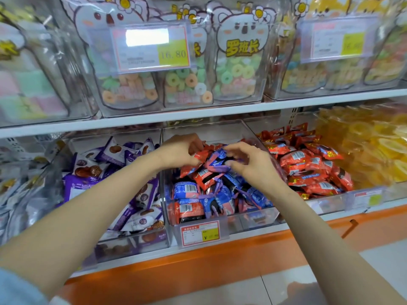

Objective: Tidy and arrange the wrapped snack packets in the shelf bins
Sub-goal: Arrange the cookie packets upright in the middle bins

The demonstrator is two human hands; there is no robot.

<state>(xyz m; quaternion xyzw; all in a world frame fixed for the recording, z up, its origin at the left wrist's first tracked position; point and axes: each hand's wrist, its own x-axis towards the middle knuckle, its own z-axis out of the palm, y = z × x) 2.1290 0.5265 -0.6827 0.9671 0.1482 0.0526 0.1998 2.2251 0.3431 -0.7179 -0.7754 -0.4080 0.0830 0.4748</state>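
Landmark: the middle bin (253,219), one clear tub on the lower shelf, heaped with red and blue wrapped packets; too many overlap for an exact count, perhaps two dozen.
Hands: two, both bare, reaching in over the top of the middle bin's heap.
Left hand (180,153): fingers curled, thumb and fingertips pinching the edge of one red packet (199,156) at the crest of the heap.
Right hand (248,164): fingers bent in a loose claw, thumb and forefinger closing on one blue packet (217,159) that lies touching the red one; the fingertips are blurred.
Left bin (114,245): one tub just beside the middle bin, full of purple-and-white packets.
Right bin (326,205): one tub on the middle bin's other side, full of red packets only.
Yellow packs (374,146): one pile beyond the right bin.
Price tag (200,233): one red-framed card with a yellow patch, clipped to the middle bin's front wall.
Ring-candy bags (240,62): three koala-printed bags on the shelf above the middle bin.
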